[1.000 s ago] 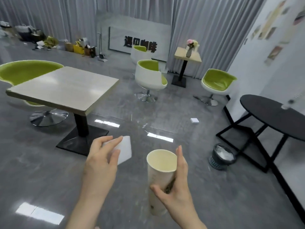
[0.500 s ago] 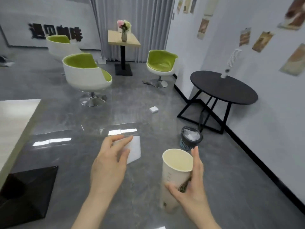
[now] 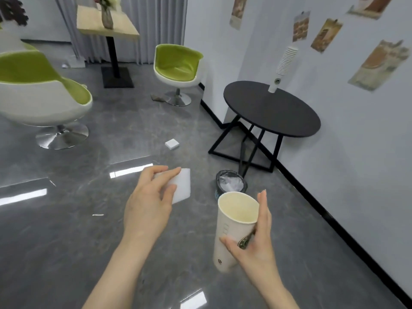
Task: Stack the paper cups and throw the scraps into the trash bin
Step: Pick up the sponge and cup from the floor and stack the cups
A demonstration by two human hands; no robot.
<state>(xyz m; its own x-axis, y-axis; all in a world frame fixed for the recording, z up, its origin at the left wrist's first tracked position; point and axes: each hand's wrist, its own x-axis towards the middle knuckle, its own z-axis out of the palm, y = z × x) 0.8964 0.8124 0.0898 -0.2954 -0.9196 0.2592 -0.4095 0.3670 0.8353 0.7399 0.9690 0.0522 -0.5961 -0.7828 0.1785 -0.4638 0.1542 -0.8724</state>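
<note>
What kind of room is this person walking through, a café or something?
Probably a café or a mock-up of one: green and white swivel chairs, a small square table with a vase of flowers, a round black table holding a tall stack of paper cups, and posters on the wall.

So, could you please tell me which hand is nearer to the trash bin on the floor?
Right. The right hand, holding the paper cup, appears just below the trash bin; the left hand, holding a white scrap, is further off to its left.

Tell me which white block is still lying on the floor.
The small block on the grey floor, between the chairs and the black table. The larger block is held in the left hand.
</note>
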